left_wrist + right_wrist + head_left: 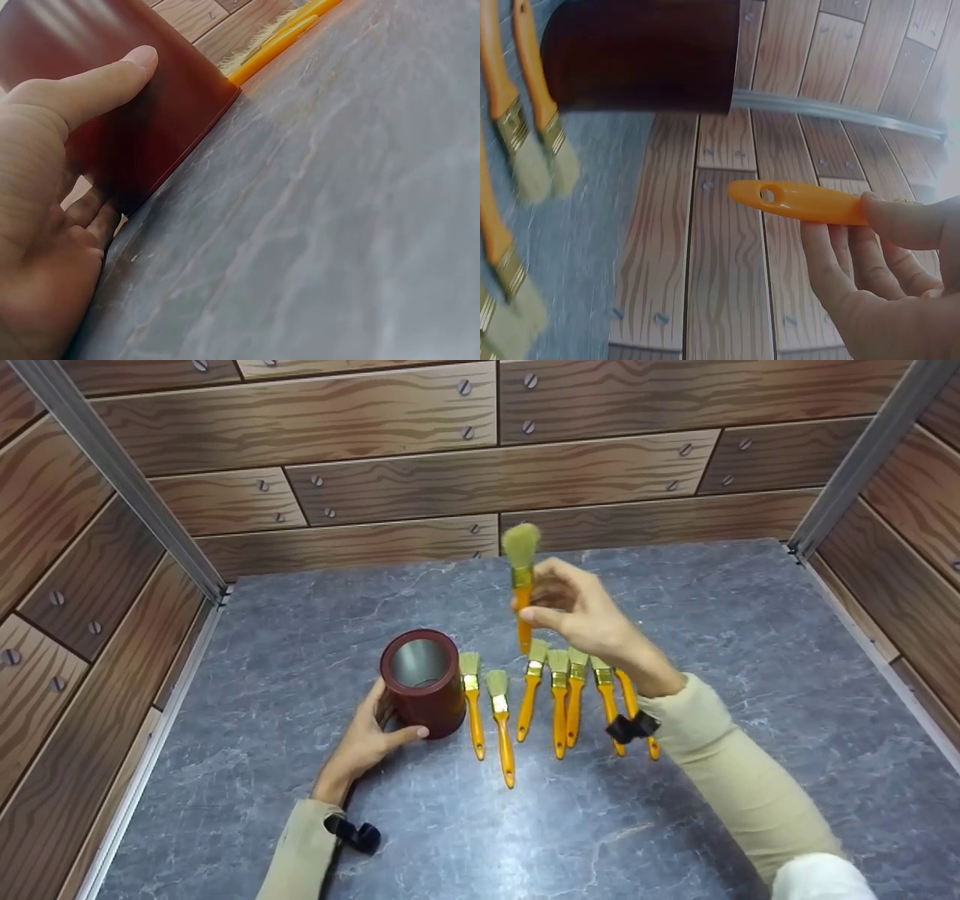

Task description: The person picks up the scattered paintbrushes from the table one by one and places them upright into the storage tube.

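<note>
A dark red cylindrical holder (431, 709) with a grey inside stands upright on the table. My left hand (367, 742) grips its lower left side, thumb across the front, as the left wrist view also shows. Above the table, my right hand (585, 611) pinches a paintbrush (523, 585) with an orange handle, bristles up. In the right wrist view its handle (802, 202) points toward the holder, with a hole near the end. Several similar paintbrushes (559, 705) lie in a loose row to the right of the holder, bristles away from me; the right forearm partly covers some.
The grey marbled tabletop (480, 840) is bounded by wood-patterned walls (390, 487) at the back and both sides. Metal rails (142, 472) run along the corners. Two paintbrushes (501, 727) lie nearest the holder, one almost against its base.
</note>
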Tool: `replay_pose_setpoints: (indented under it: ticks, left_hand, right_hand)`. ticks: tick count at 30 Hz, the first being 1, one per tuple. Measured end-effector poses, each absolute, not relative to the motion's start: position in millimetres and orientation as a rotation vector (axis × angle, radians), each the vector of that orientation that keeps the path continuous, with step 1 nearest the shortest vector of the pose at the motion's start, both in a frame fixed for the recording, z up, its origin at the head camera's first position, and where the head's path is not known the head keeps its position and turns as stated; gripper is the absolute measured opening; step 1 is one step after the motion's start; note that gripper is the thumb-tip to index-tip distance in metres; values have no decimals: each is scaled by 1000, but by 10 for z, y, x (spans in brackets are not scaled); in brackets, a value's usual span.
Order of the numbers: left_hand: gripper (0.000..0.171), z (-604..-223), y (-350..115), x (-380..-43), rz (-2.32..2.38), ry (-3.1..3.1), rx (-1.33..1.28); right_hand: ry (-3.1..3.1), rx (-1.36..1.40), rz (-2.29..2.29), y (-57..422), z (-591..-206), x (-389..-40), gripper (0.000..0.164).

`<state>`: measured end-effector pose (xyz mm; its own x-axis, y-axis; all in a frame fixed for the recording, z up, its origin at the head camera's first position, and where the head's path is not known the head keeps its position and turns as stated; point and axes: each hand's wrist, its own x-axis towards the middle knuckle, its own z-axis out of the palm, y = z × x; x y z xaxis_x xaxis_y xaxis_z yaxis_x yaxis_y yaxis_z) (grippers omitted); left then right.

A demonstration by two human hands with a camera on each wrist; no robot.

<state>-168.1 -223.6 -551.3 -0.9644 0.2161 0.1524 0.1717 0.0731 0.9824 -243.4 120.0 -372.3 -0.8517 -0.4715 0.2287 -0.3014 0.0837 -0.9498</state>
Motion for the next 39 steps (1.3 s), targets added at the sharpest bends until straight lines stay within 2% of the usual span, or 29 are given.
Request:
replay_pose_setpoints:
  ticks: [20, 39]
  left_hand:
    - [108, -5519, -2241, -1673, 2058, 2257, 361]
    - [100, -5512, -2249, -1687, 2070, 2232, 406]
  right_hand:
    - [2098, -1003, -1912, 314, -3684, -2355, 23]
    - [2113, -1023, -1793, -9, -4014, -2362, 20]
